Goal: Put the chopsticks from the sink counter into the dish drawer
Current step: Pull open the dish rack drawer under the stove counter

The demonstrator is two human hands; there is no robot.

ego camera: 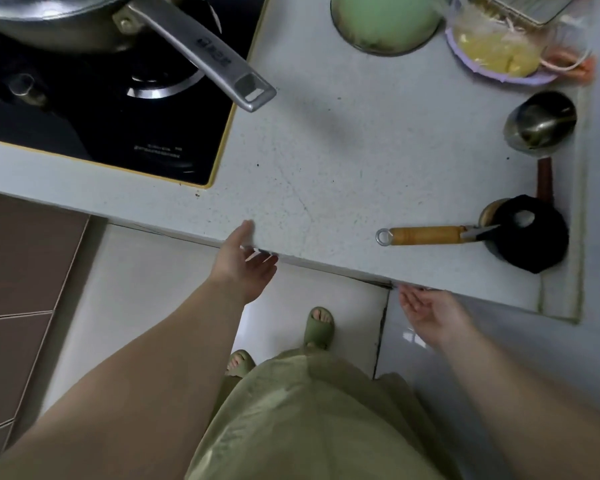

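Head view, looking straight down at counter (326, 161) edge.

L hand (245, 263), center frame: forearm comes up from lower left, palm turned up/inward, thumb lifted against the counter's front edge, other fingers together, loosely extended, tips going under the counter lip. Nothing held. Small bright glint at the fingertips under the edge, too blurred to ID.

R hand (426, 313), right of center, lower: forearm enters from lower right, palm up, fingers slightly curled and close together, tips reaching to the underside of the counter edge. Nothing held.

Chopsticks: can't see them anywhere in frame. Drawer: not identifiable; only white cabinet front (146, 289) below the counter.

On counter: black stove (111, 126) upper left w/ steel pan (49, 19), its handle (205, 53) sticking out toward center. Green bowl (385, 19) top center. Purple plate (499, 60) w/ yellowish food under clear wrap, top right. Steel ladle (541, 124) right side, dark handle below it. Tool w/ yellow wooden handle (426, 235) lying flat mid-right, ring end pointing left, other end touching a black object (530, 233).

Bottom: green garment (309, 427), two green slippers (317, 329) on pale tile floor (347, 306). Brown tiles (14, 271) at left edge.
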